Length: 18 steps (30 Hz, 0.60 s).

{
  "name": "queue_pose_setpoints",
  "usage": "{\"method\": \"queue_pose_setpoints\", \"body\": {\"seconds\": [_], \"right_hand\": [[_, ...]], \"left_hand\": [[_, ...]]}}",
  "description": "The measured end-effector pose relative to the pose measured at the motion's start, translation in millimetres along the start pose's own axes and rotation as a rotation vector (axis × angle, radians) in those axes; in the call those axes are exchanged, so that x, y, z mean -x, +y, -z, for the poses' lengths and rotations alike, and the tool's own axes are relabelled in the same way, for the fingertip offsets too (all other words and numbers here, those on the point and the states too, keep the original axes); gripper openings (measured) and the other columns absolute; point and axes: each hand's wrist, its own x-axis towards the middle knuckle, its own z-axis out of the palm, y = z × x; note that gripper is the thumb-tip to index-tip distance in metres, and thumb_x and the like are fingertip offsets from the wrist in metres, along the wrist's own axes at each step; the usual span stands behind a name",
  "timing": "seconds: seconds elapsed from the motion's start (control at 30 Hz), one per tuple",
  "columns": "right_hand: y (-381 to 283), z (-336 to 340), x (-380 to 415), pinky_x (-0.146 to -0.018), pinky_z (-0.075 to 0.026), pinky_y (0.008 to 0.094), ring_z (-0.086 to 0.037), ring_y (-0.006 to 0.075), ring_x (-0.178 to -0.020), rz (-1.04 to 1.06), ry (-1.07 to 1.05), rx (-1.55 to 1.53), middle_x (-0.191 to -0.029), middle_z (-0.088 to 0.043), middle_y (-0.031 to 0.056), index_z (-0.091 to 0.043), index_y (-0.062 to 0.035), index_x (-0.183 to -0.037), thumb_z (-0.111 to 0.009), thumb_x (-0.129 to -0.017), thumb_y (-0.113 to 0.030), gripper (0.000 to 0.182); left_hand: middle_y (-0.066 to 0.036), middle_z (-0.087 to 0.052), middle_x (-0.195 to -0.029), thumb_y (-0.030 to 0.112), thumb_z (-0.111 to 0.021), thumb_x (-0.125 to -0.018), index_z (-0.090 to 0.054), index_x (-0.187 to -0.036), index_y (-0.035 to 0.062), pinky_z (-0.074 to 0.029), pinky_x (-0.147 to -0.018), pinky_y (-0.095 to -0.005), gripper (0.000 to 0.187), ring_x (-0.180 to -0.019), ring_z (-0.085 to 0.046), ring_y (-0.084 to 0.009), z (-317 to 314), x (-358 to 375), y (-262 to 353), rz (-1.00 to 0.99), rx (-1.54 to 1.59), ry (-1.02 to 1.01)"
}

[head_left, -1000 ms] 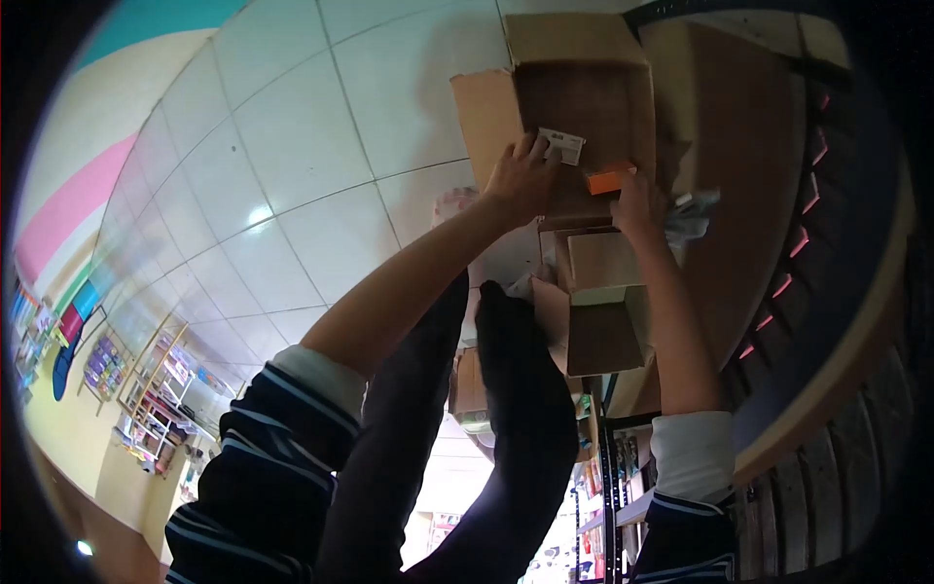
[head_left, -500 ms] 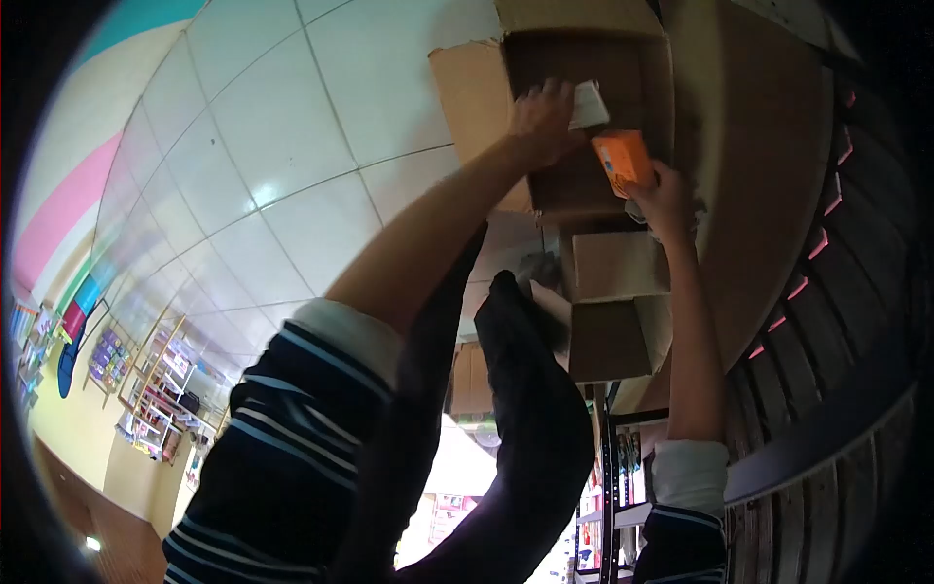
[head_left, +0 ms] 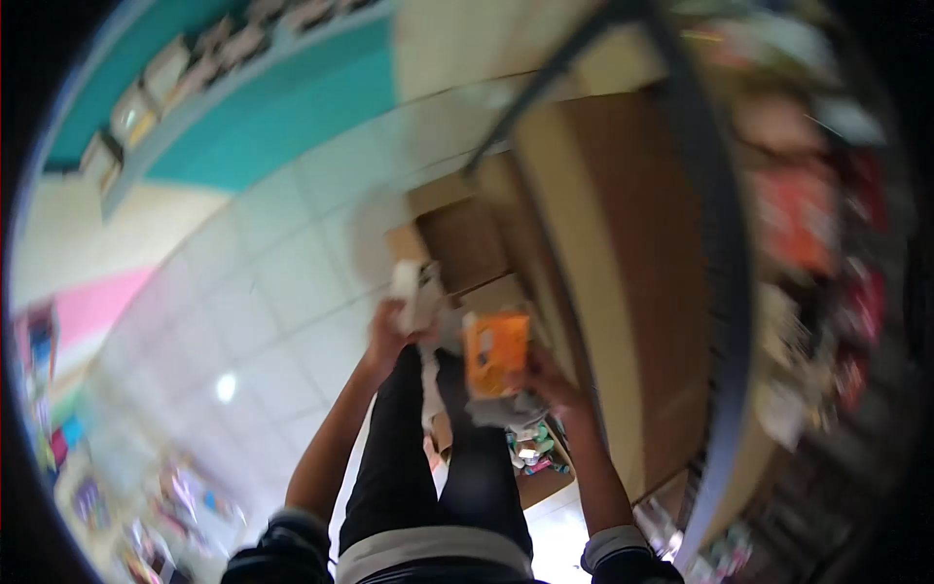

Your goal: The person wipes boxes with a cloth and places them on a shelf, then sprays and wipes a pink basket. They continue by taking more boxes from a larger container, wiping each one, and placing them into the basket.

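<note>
In the head view, my left hand [head_left: 389, 334] is closed round a small white box [head_left: 416, 294], held upright in front of my legs. My right hand [head_left: 553, 384] grips an orange box [head_left: 497, 352] by its right side. A grey crumpled thing [head_left: 506, 409] hangs just under the orange box, against my right hand; blur hides what it is. Below and beyond both hands, an open cardboard box [head_left: 465, 243] stands on the floor with its flaps spread.
A shelf unit with a dark metal post [head_left: 696, 146] rises on the right, with blurred packaged goods [head_left: 798, 219] on it. A carton of small colourful items [head_left: 545, 472] sits behind my legs. White floor tiles [head_left: 282, 341] spread to the left, toward a teal wall [head_left: 282, 127].
Both hands have come up out of the cardboard box and toward my body, bringing the white box and the orange box. My view has swung up, so more shelf and wall show.
</note>
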Motion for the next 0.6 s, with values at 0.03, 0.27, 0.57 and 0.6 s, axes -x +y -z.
{"method": "queue_pose_setpoints", "body": {"seconds": [0.03, 0.27, 0.57, 0.6], "right_hand": [[-2, -9, 40, -0.068, -0.046, 0.0230, -0.055, 0.0089, -0.085, 0.067, 0.013, -0.012, -0.095, -0.060, 0.0036, -0.051, -0.0012, -0.110, -0.072, -0.063, -0.018, 0.054], [-59, -42, 306, -0.070, -0.045, 0.0221, -0.055, 0.0072, -0.078, 0.535, 0.531, 0.377, -0.091, -0.061, 0.0020, -0.058, -0.0024, -0.099, -0.073, -0.066, -0.019, 0.040], [-50, 39, 372, -0.071, -0.045, 0.0434, -0.057, 0.0341, -0.086, 0.173, 1.503, 0.849, -0.087, -0.061, 0.0153, -0.058, -0.0124, -0.094, -0.067, -0.065, -0.025, 0.034], [-50, 44, 371, -0.072, -0.045, 0.0429, -0.057, 0.0336, -0.086, 0.187, 1.487, 0.877, -0.088, -0.061, 0.0149, -0.057, -0.0121, -0.095, -0.068, -0.064, -0.026, 0.035]], "left_hand": [[-0.017, -0.057, -0.097, 0.041, -0.033, -0.083, -0.046, -0.109, -0.0039, -0.047, -0.077, -0.0411, 0.054, -0.087, -0.058, -0.0277, -19, 30, 13, 0.004, -0.016, -0.034], [-0.016, -0.056, -0.091, 0.044, -0.034, -0.078, -0.046, -0.109, -0.0020, -0.051, -0.065, -0.0393, 0.057, -0.076, -0.057, -0.0256, -108, 163, 37, 0.041, -0.045, -0.329], [-0.015, -0.056, -0.102, 0.042, -0.032, -0.081, -0.043, -0.117, 0.0022, -0.050, -0.056, -0.0344, 0.055, -0.070, -0.058, -0.0243, -202, 206, 54, 0.079, -0.295, -0.605], [-0.014, -0.056, -0.106, 0.043, -0.031, -0.082, -0.042, -0.119, 0.0020, -0.050, -0.056, -0.0336, 0.056, -0.069, -0.058, -0.0233, -213, 210, 57, 0.081, -0.302, -0.638]]}}
